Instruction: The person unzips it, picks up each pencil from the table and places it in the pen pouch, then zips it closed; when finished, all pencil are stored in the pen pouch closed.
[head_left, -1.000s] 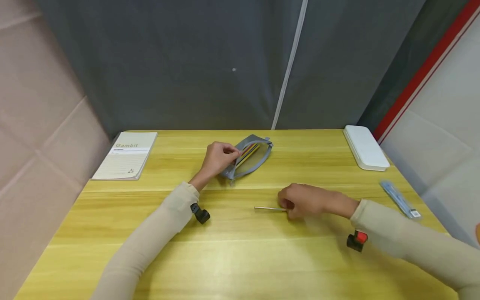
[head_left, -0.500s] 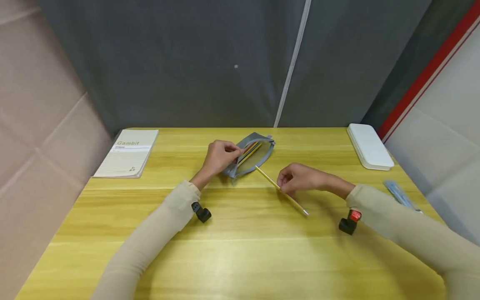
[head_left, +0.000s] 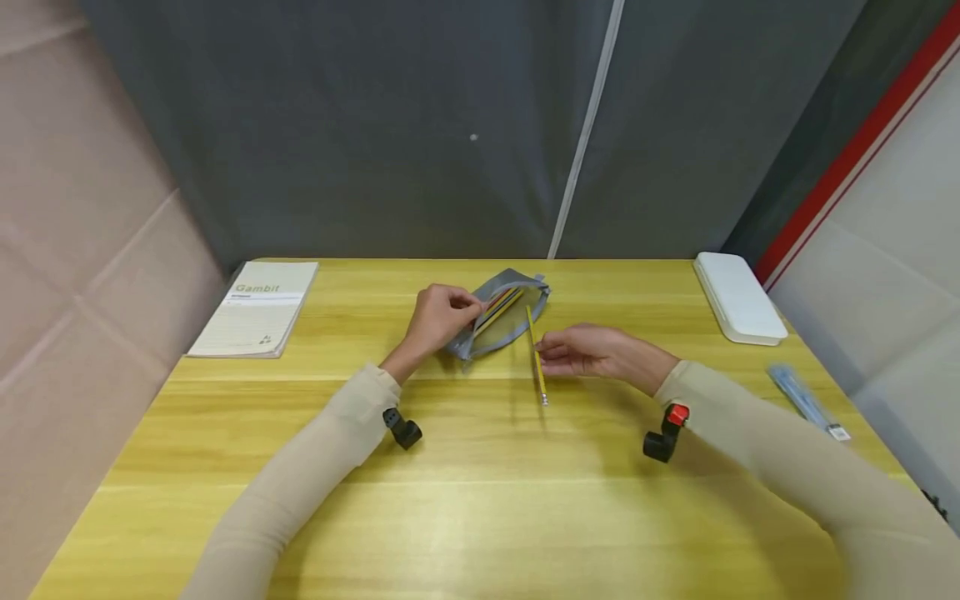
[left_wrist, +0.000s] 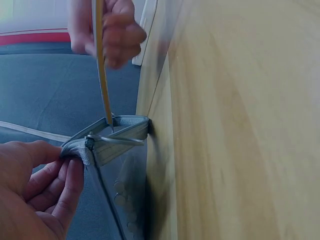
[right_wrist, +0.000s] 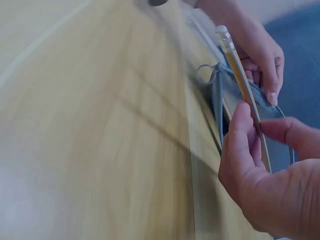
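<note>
A grey zippered pencil case (head_left: 504, 341) lies with its mouth spread, and several pencils (head_left: 497, 313) show inside. My left hand (head_left: 442, 321) pinches the left edge of the opening between thumb and fingers, as the left wrist view (left_wrist: 40, 185) also shows. A yellow pencil (head_left: 536, 358) with a white eraser end is held between the thumb and fingers of my right hand (head_left: 588, 354). Its eraser end (right_wrist: 223, 33) points toward me, and its far tip overlaps the case's opening. In the left wrist view that pencil (left_wrist: 101, 70) reaches down to the zippered rim.
A Gambit notebook (head_left: 255, 310) lies at the back left of the wooden table (head_left: 450, 517). At the back right sits a white box (head_left: 738, 298), with a blue clear-wrapped packet (head_left: 806, 402) in front of it. A dark curtain (head_left: 337, 133) hangs behind the table.
My right hand has lifted the pencil, swung it from sideways to pointing away from me, and moved it left and forward to the case. The left hand has stayed on the case's edge.
</note>
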